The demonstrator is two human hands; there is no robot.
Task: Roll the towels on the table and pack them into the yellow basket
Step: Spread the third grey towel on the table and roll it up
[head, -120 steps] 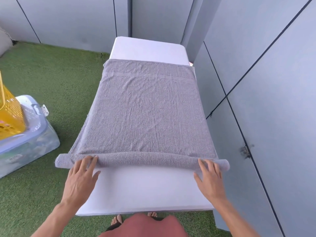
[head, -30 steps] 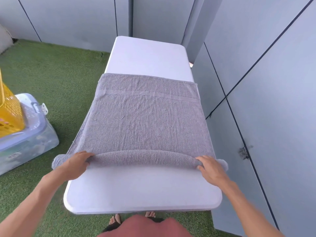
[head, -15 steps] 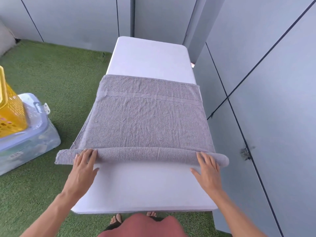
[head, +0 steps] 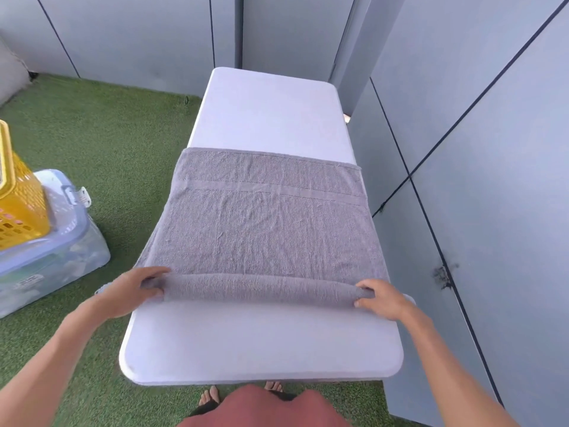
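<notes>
A grey towel [head: 264,223] lies flat along the white table [head: 264,343], with its near end wound into a thick roll [head: 261,288] across the table's width. My left hand [head: 132,291] grips the left end of the roll, fingers curled over it and thumb underneath. My right hand [head: 381,298] grips the right end the same way. The far hem of the towel sits about halfway up the table. The yellow basket [head: 18,198] stands at the far left edge, partly cut off.
The basket rests on a clear plastic storage box [head: 52,257] with a pale lid, on green artificial grass [head: 107,143]. Grey wall panels [head: 492,180] run close along the table's right side and behind it. My feet show under the near edge.
Half a second ago my hands lay flat with fingers straight on the roll; now both curl round its ends. The roll is thicker and the far hem has drawn nearer.
</notes>
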